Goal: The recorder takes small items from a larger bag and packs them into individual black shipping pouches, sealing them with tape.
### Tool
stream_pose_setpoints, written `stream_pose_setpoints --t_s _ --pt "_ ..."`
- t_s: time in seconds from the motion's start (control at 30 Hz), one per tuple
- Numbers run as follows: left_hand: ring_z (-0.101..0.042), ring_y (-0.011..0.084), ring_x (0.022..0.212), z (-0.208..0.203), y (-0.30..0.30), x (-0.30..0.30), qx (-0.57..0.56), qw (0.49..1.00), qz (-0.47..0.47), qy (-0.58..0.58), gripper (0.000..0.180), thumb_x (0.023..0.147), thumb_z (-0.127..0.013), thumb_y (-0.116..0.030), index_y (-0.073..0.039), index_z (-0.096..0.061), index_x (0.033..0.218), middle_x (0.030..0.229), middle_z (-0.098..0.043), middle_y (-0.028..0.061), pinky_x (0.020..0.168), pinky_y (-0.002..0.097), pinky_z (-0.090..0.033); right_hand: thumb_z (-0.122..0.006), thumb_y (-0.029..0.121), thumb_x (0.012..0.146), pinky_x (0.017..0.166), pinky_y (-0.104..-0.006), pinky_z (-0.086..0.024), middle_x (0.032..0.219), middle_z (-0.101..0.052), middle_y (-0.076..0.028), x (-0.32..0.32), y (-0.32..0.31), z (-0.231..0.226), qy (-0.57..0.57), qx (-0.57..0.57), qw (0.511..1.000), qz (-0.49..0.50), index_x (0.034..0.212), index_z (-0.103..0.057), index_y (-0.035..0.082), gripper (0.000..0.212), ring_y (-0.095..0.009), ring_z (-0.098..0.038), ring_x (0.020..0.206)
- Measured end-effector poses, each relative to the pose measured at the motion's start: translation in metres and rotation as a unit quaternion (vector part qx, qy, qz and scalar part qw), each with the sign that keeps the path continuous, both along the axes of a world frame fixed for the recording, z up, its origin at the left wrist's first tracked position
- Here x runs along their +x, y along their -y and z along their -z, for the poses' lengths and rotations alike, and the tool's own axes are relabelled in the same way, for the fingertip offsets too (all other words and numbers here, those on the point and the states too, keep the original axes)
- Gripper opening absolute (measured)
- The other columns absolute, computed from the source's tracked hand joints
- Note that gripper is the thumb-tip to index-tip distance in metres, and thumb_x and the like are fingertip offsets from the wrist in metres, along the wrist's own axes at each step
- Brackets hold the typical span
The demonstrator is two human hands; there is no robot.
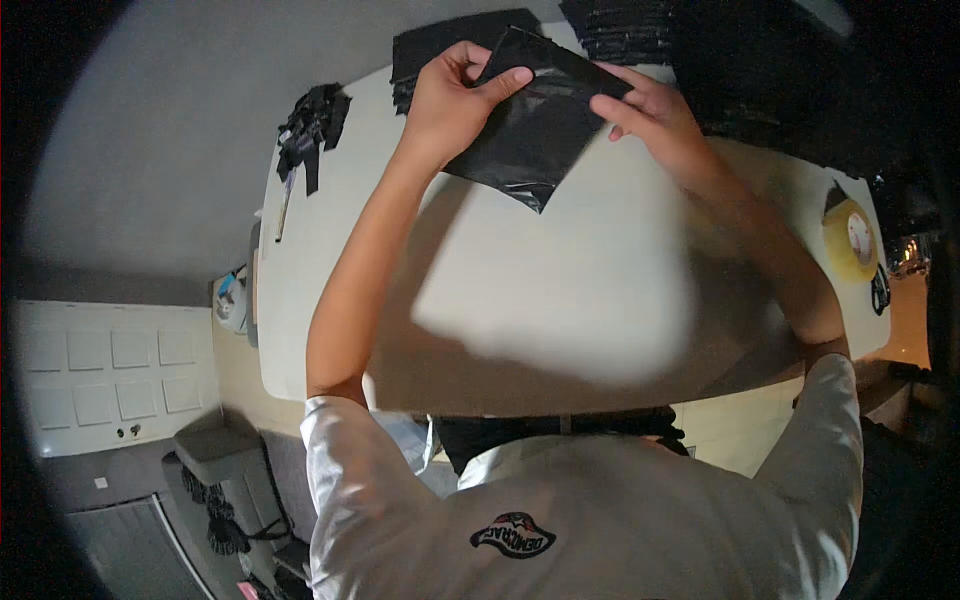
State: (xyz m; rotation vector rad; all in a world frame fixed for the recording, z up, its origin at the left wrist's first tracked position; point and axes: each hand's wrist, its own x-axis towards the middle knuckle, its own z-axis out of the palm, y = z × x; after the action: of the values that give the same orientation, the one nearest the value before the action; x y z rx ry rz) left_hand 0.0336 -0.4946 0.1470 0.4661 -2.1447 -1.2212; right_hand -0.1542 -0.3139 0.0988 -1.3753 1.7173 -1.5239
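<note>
Over the far part of the white table [560, 270], I hold up a thin black plastic sheet [540, 120], possibly a flat bag, with a glossy lower corner hanging down. My left hand [452, 100] pinches its left edge, the thumb lying on the front face and the other fingers behind. At the upper right corner my right hand [650, 112] grips it between thumb and fingers. Just behind my left hand lies a stack of black sheets [420, 50]. Another layered black pile [625, 35] is at the back, beyond my right hand.
A bunch of black strips [315, 125] lies at the table's left edge beside a thin stick-like thing [281, 215]. Near the right edge are a roll of yellowish clear tape [840, 250] and a small black-handled item [880, 290]. Dark material [770, 90] fills the back right.
</note>
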Motion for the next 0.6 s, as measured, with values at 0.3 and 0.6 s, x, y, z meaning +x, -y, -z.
stream_pose_setpoints --t_s 0.3,0.6 --pt "-0.066 0.0067 0.072 -0.058 0.011 0.02 0.027 0.987 0.007 -0.157 0.025 0.088 -0.085 -0.022 0.0 -0.078 0.097 0.084 -0.076 0.0052 0.063 0.0216 -0.051 -0.076 0.027 0.095 0.075 -0.0263 -0.057 0.094 -0.077 -0.007 -0.001 0.05 -0.102 -0.108 -0.102 0.988 0.044 0.122 -0.073 0.001 0.038 -0.012 -0.071 0.079" --pt "-0.065 0.0069 0.068 -0.081 0.047 0.059 -0.079 0.992 -0.094 -0.037 0.022 0.085 -0.087 -0.019 -0.001 -0.08 0.093 0.074 -0.073 0.0015 0.063 0.0211 -0.051 -0.081 0.018 0.089 0.068 -0.027 -0.055 0.087 -0.075 -0.009 0.059 0.073 -0.15 0.036 -0.038 0.998 0.043 0.098 -0.074 -0.008 0.028 -0.013 -0.068 0.075"
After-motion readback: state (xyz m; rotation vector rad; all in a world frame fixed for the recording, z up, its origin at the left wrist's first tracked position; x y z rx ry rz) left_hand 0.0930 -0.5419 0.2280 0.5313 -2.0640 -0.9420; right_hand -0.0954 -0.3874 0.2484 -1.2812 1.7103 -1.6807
